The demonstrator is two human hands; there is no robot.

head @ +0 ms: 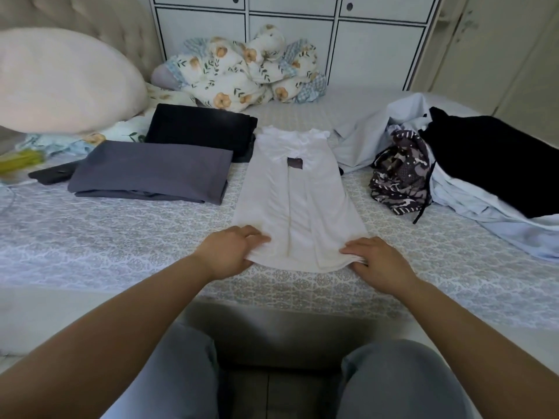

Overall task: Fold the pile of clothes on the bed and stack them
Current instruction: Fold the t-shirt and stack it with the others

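**Gripping the hem of a white top at the bed's edge**

Lying lengthwise on the patterned bedsheet (121, 237), the white top (298, 204) had its sides folded inward into a long narrow panel, neckline away from the person and hem at the near edge of the bed. The left hand (230, 252) held the hem's left corner, fingers laid over the cloth and the thumb tucked under it. The right hand (378, 261) did the same at the right corner, fingers on top and the layered edge pinched beneath them (the thumb itself was hidden under the fabric).

To the left of the top sat a folded grey garment (151, 172), and just behind that a folded black garment (199, 128); the two overlapped slightly and lay near the top without clearly touching it. On the right side of the bed, well apart from the folded ones, lay the unfolded pile (453, 164): pale blue cloth, a dark patterned piece and a black piece on top.

A floral quilt (242, 71) was bunched against the white cabinet (363, 40) at the far side, and a large pale pillow (60, 80) rested at the far left.
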